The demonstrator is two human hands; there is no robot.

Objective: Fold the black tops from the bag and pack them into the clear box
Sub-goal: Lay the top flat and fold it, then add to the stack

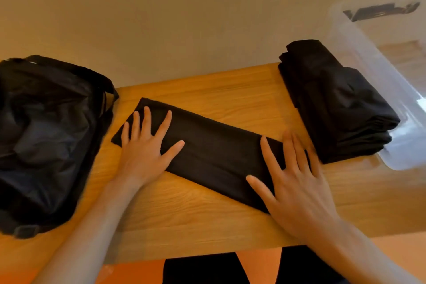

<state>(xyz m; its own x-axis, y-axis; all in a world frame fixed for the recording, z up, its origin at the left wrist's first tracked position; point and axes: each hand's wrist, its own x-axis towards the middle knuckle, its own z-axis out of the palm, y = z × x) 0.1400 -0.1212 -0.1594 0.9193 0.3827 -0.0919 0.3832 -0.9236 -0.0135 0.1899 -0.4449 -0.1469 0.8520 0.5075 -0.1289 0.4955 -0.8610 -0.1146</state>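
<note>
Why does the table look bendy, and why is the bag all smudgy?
Head view: the wide-angle lens probably bows the table's edges. Head view: the bag sits at the left border, where the picture smears. Head view: the right hand looks a little soft too, and the clear box shows white glare.

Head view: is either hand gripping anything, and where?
Nothing gripped: left hand presses flat on the top at its left end, right hand at its right end.
</note>
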